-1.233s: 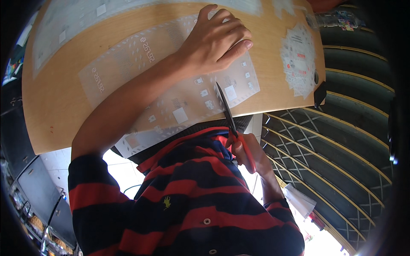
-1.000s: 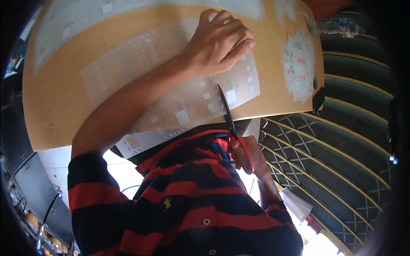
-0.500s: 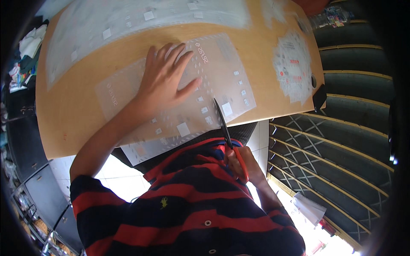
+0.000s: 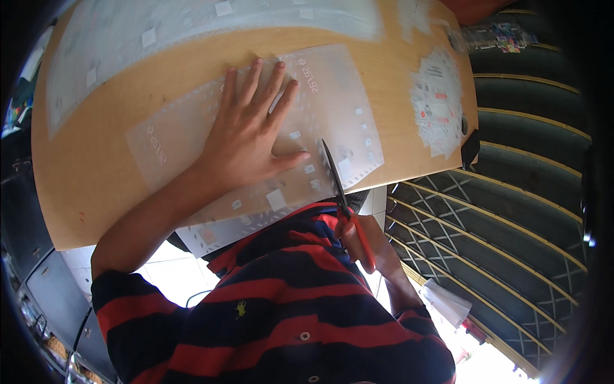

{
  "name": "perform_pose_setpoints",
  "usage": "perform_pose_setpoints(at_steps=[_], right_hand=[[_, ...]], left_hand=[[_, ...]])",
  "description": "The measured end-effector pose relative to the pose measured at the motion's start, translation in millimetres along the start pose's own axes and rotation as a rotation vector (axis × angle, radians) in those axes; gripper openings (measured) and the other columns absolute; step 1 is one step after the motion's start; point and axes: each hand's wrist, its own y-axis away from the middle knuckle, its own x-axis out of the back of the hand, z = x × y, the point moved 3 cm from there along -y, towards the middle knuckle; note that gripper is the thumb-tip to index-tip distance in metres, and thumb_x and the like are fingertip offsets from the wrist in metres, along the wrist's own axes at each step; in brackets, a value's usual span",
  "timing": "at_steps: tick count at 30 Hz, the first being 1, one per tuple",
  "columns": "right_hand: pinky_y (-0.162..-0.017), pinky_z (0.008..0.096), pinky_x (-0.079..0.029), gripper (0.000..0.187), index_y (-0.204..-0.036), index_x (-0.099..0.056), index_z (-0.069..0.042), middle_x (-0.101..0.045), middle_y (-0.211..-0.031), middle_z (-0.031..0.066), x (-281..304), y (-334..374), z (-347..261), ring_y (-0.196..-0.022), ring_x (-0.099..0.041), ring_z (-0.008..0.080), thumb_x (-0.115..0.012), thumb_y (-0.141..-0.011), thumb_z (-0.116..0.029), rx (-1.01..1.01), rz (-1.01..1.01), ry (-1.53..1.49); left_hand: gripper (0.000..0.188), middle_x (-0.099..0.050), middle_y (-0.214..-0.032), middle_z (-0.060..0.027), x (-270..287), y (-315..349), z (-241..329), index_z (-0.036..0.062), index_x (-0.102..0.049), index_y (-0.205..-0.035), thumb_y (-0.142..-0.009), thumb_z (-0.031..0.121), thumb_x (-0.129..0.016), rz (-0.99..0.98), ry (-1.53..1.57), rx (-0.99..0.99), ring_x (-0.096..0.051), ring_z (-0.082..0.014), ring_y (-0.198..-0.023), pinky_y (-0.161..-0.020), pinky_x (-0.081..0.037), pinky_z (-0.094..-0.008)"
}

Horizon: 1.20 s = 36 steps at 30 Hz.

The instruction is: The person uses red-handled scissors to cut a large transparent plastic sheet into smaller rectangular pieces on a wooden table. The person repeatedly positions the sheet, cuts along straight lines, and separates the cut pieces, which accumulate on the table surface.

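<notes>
While the left hand [image 4: 246, 137] lies spread, fingers apart, on the plastic sheet [image 4: 342, 96] on the table [image 4: 96, 166], the right hand [image 4: 378, 243] grasps red-handled scissors [image 4: 346, 206].

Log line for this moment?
left hand: spread on translucent sheet | right hand: gripping red-handled scissors | sheet: on table, near edge overhanging

We look steeply down from the wearer's head, through the left of two side-by-side fisheye lenses, facing the table [image 4: 396, 77] across its near edge. Closest to us is the wearer's striped shirt [image 4: 275, 301], filling the bottom; beyond it we see both near corners of the table, while its far side runs out at the top. The lens bends the table's edges and leaves a dark rim.
</notes>
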Motion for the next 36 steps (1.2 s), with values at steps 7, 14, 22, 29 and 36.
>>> perform_pose_setpoints(at_steps=[7, 14, 22, 29, 36], right_hand=[[-0.039, 0.0263, -0.038, 0.071, -0.074, -0.06, 0.002, -0.049, -0.047, 0.0017, 4.2, -5.6, 14.6, -0.038, -0.051, 0.0113, -0.039, -0.097, -0.062, -0.076, -0.024, 0.045], [-0.037, 0.0252, -0.04, 0.072, -0.075, -0.061, 0.003, -0.05, -0.05, 0.0028, 8.7, -3.5, 15.1, -0.039, -0.052, 0.0102, -0.043, -0.096, -0.063, -0.141, -0.044, 0.033], [-0.037, 0.0242, -0.039, 0.074, -0.077, -0.061, 0.003, -0.047, -0.051, 0.002, 11.6, -18.9, -9.0, -0.04, -0.051, 0.0093, -0.042, -0.094, -0.066, -0.046, -0.052, 0.005], [-0.038, 0.023, -0.042, 0.071, -0.077, -0.059, 0.004, -0.047, -0.051, 0.003, 13.6, -18.8, -11.0, -0.039, -0.049, 0.0093, -0.045, -0.095, -0.063, -0.208, -0.033, -0.05], [-0.037, 0.0232, -0.042, 0.066, -0.076, -0.059, 0.002, -0.046, -0.048, 0.0017, 5.8, -23.4, -1.6, -0.038, -0.049, 0.0098, -0.047, -0.096, -0.059, -0.1, 0.074, -0.055]], left_hand=[[0.095, -0.03, -0.154, -0.0221, 0.3, 1.3, -1.4, 0.0005, -0.041, -0.144, -0.076, 0.06, -0.07, -0.006, 0.006, 0.007, -0.023, -0.045, -0.143, -0.113, -0.017, -0.0652], [0.096, -0.03, -0.154, -0.0225, 0.5, 0.5, -1.9, -0.0002, -0.039, -0.145, -0.077, 0.061, -0.069, -0.022, 0.005, -0.002, -0.023, -0.045, -0.143, -0.113, -0.017, -0.065], [0.097, -0.032, -0.153, -0.0223, -0.5, 1.7, -2.8, -0.0024, -0.039, -0.144, -0.077, 0.061, -0.069, -0.006, 0.023, 0.013, -0.024, -0.0446, -0.143, -0.113, -0.019, -0.0646], [0.097, -0.033, -0.153, -0.022, -1.3, -1.4, -1.1, -0.0038, -0.039, -0.143, -0.076, 0.06, -0.07, -0.021, 0.028, 0.017, -0.025, -0.044, -0.143, -0.113, -0.019, -0.0645], [0.097, -0.033, -0.152, -0.0225, -2.2, 5.6, -5.3, -0.0047, -0.04, -0.142, -0.079, 0.065, -0.064, 0.035, 0.023, 0.011, -0.025, -0.0448, -0.143, -0.113, -0.019, -0.0654]])
